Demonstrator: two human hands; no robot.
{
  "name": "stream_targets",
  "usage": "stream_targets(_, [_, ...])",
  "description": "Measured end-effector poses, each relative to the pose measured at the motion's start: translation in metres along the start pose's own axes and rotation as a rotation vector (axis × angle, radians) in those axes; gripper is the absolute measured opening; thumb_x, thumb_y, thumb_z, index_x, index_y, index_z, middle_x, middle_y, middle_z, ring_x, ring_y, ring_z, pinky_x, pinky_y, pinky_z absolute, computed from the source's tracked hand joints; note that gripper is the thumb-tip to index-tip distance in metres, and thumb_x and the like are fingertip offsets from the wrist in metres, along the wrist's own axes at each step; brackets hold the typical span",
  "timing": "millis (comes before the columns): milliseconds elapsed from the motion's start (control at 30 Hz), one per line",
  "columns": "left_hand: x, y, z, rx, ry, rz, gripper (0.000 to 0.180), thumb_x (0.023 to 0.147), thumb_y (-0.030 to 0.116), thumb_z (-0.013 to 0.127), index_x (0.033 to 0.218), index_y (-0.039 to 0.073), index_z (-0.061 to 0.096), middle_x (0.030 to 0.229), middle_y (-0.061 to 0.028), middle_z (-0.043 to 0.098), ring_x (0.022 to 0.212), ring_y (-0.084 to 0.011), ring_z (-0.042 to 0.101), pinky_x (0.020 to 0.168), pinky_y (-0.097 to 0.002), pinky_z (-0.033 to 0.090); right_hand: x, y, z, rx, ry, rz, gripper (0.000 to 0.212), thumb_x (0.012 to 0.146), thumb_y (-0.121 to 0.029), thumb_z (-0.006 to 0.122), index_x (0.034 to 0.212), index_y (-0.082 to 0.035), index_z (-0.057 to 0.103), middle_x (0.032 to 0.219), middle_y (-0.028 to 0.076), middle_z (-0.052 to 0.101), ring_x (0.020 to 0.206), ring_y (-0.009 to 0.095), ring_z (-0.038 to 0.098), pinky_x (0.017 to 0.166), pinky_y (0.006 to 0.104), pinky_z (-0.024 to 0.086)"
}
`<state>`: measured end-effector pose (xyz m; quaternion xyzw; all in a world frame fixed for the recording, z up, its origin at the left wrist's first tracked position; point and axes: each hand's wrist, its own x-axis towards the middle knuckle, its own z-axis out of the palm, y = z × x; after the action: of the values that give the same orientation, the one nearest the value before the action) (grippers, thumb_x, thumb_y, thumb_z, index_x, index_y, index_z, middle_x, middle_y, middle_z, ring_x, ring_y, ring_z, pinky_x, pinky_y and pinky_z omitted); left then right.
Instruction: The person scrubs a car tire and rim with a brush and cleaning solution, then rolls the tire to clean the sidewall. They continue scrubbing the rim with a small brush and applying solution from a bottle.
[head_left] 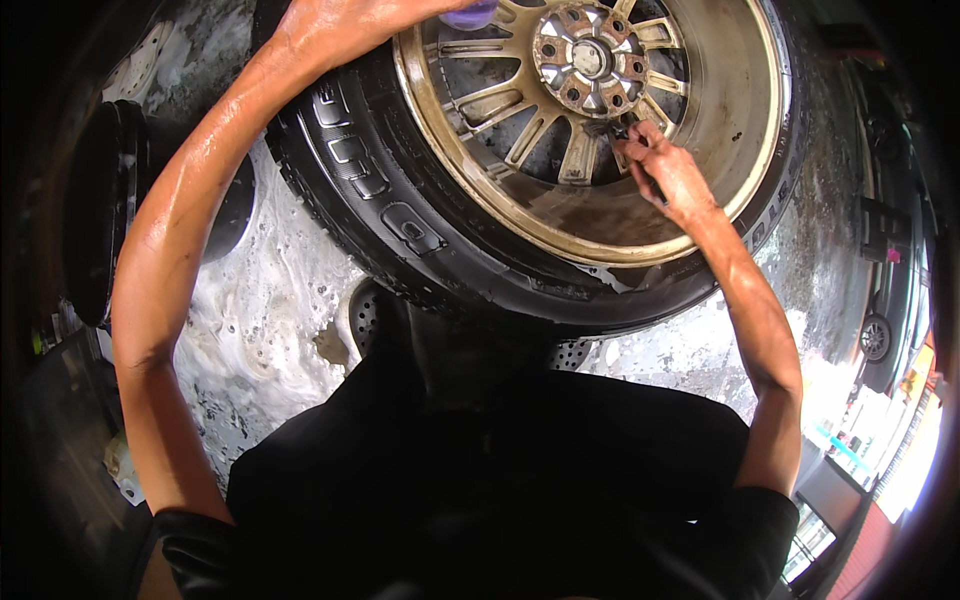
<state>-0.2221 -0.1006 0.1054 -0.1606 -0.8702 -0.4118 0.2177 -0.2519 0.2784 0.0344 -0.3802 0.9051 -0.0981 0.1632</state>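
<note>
Two bare arms frame a wheel (578, 158), which sits on the floor (265, 300) just beyond the person's knees, its upper edge out of sight. The right hand (675, 180) reaches inside the rim (745, 95), its fingers bent and closed around what looks like a small dark brush (601, 128). The head of it meets the lower edge of the hub (590, 60), where the spokes join. The left arm swings wide around the near left side, and the left hand (370, 18) stretches over the tyre (480, 260) at the very top. Its fingertips run to a purple thing (470, 14), partly cut off; I cannot tell whether they grasp it or only lie against it.

The rim is a dull gold, stained brown, with slim spokes and rusty rings around the hub's holes. The tyre is black and wet, with raised lettering on its side. White suds streak the floor on the left. Below the tyre, a shoe (364, 318) dotted with holes pokes out beside the black trousers (620, 420). Over on the far right stands a car (900, 270).
</note>
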Motion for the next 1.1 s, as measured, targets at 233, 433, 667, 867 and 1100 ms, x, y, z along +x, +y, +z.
stream_targets(233, [0.001,0.008,0.000,-0.007,0.001,-0.027,0.049,0.076,0.026,0.088,0.109,0.000,0.064,0.083,-0.0041,0.068,0.071,-0.0082,0.058,0.066,-0.0257,0.050,0.001,0.033,-0.006,-0.153,0.151,0.094,0.028,0.080,0.006,0.064,0.105,-0.005,0.067,0.098,0.012,0.061,0.087,0.037,0.066,0.073,0.0442,0.056])
stream_targets(433, [-0.002,-0.004,0.000,-0.015,0.042,0.043,0.048,0.075,0.025,0.088,0.108,0.000,0.064,0.083,-0.0035,0.067,0.071,-0.0081,0.056,0.065,-0.0251,0.049,0.002,0.031,0.004,-0.102,0.247,-0.073,0.027,0.080,0.005,0.062,0.104,-0.007,0.068,0.100,0.012,0.066,0.089,0.035,0.067,0.076,0.0448,0.056])
stream_targets(667, [-0.003,-0.006,-0.006,0.147,-0.111,0.012,0.044,0.083,0.022,0.081,0.120,0.004,0.066,0.103,-0.0071,0.074,0.086,-0.0169,0.068,0.079,-0.0312,0.053,0.024,0.049,-0.019,0.674,0.308,0.421,0.016,0.095,-0.012,0.060,0.099,-0.001,0.071,0.085,0.007,0.070,0.068,0.014,0.061,0.062,0.0276,0.049])
stream_targets(867, [0.002,-0.005,0.006,-0.012,-0.023,0.041,0.041,0.081,0.021,0.085,0.114,0.003,0.068,0.098,-0.0038,0.073,0.085,-0.0111,0.064,0.077,-0.0260,0.050,0.030,0.101,-0.005,0.895,0.545,0.429,0.017,0.092,-0.014,0.059,0.095,-0.003,0.072,0.074,0.004,0.066,0.058,0.009,0.058,0.051,0.0254,0.045])
stream_targets(1100, [0.003,0.002,0.007,-0.046,-0.028,-0.082,0.040,0.081,0.014,0.084,0.115,0.003,0.068,0.095,-0.0025,0.072,0.079,-0.0089,0.060,0.077,-0.0252,0.049,0.047,0.101,-0.011,0.990,0.559,0.557,0.021,0.096,-0.015,0.054,0.099,-0.003,0.071,0.072,0.002,0.065,0.058,0.009,0.056,0.054,0.0252,0.043])
